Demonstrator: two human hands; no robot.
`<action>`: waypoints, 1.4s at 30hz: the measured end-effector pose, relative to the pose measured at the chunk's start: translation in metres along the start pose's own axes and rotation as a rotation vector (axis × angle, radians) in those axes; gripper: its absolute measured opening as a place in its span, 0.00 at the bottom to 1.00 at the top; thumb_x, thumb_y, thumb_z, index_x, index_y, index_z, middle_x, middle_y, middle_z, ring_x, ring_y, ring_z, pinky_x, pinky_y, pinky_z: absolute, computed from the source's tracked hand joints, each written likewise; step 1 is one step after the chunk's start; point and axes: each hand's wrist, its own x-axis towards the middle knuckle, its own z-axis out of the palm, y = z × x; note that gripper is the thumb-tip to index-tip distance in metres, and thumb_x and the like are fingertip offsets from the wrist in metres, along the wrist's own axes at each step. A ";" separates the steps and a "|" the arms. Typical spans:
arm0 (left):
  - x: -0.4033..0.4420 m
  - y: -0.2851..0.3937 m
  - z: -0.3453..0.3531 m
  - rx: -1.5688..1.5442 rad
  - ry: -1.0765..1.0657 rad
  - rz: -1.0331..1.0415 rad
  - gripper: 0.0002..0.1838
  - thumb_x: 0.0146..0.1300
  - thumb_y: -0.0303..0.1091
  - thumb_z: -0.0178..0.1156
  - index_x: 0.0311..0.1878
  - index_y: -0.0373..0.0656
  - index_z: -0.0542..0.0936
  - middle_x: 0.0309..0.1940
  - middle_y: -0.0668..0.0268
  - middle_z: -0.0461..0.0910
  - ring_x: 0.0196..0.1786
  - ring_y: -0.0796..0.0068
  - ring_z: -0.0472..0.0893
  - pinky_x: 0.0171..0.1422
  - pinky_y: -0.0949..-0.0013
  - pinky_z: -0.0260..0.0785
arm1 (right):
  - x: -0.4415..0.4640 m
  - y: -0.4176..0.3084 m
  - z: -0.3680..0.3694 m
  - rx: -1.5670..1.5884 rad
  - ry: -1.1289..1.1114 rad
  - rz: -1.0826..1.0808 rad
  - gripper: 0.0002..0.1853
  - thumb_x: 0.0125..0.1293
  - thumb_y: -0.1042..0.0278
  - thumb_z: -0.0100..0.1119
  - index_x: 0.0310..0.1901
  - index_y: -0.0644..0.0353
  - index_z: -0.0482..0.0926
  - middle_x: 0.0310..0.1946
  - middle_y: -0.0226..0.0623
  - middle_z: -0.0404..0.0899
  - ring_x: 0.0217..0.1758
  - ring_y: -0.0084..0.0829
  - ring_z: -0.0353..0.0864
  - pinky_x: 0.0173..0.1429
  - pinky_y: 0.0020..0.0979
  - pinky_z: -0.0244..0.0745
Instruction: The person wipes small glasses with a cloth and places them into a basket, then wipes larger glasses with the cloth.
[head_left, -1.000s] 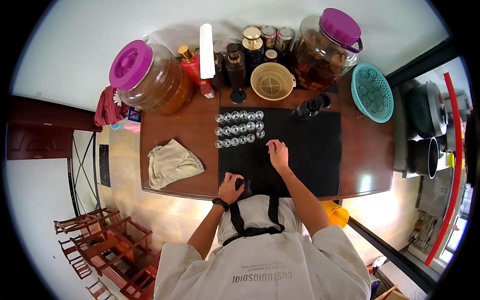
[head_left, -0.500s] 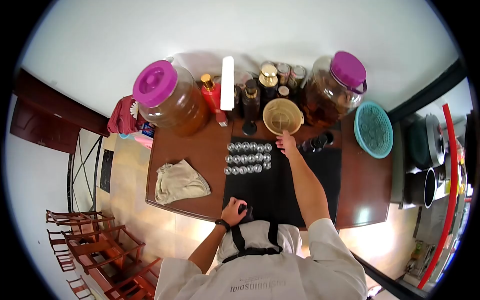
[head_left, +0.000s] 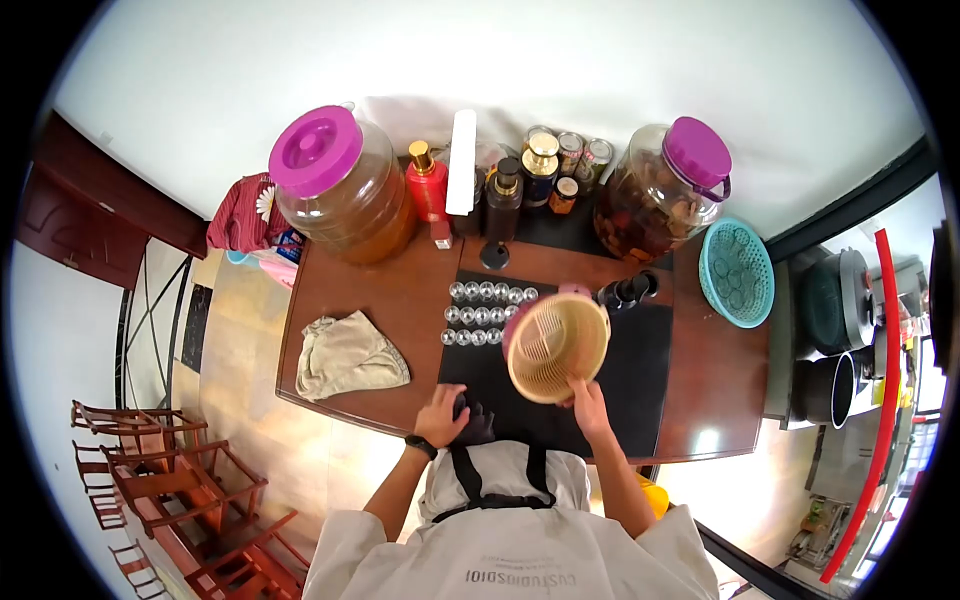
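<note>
My right hand (head_left: 590,408) grips the near rim of a beige plastic basket (head_left: 556,348), which is tilted over the black mat (head_left: 630,400). Something pinkish shows behind the basket's far left side, too hidden to name. Three rows of small clear glasses (head_left: 480,314) stand left of the basket, which covers part of the rows' right end. At the mat's near edge, my left hand (head_left: 441,415) lies beside a dark crumpled item (head_left: 474,424); its fingers are partly spread, and whether it holds that item is unclear.
A beige cloth (head_left: 350,356) lies at the left. Along the back stand a large jar (head_left: 350,200), a red bottle (head_left: 427,188), dark bottles (head_left: 503,200) and a second jar (head_left: 655,195). A black bottle (head_left: 625,291) and a turquoise basket (head_left: 737,272) are at the right.
My right hand has reached to the back, taken hold of the beige basket and brought it toward me over the mat. My left hand remains near the mat's front edge. The view has shifted.
</note>
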 end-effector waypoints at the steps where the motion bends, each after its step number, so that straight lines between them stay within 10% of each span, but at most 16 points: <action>1: 0.000 -0.001 -0.006 0.095 0.151 0.058 0.24 0.56 0.35 0.65 0.57 0.47 0.73 0.53 0.56 0.71 0.52 0.51 0.76 0.55 0.54 0.71 | -0.018 0.023 -0.009 -0.037 -0.015 0.022 0.29 0.72 0.47 0.47 0.29 0.69 0.80 0.21 0.40 0.81 0.25 0.29 0.78 0.33 0.28 0.72; 5: 0.023 0.007 -0.031 0.235 0.468 0.186 0.26 0.52 0.34 0.66 0.56 0.48 0.74 0.53 0.60 0.72 0.58 0.53 0.72 0.57 0.53 0.68 | -0.060 0.091 -0.023 -0.306 0.059 0.075 0.26 0.68 0.54 0.47 0.27 0.75 0.79 0.20 0.51 0.81 0.28 0.42 0.83 0.36 0.39 0.75; 22: 0.105 -0.005 -0.036 0.863 0.254 0.293 0.05 0.58 0.35 0.58 0.35 0.56 0.82 0.33 0.70 0.77 0.46 0.65 0.75 0.47 0.61 0.69 | -0.026 0.124 0.004 -0.435 -0.114 0.009 0.25 0.66 0.54 0.45 0.27 0.71 0.80 0.23 0.51 0.81 0.30 0.46 0.84 0.40 0.41 0.77; 42: 0.057 0.095 -0.039 0.624 0.270 0.567 0.03 0.54 0.34 0.59 0.32 0.55 0.81 0.31 0.77 0.73 0.41 0.72 0.74 0.42 0.64 0.64 | -0.027 0.101 0.009 -0.352 -0.203 0.068 0.33 0.71 0.42 0.46 0.29 0.70 0.81 0.21 0.42 0.81 0.25 0.32 0.82 0.34 0.32 0.76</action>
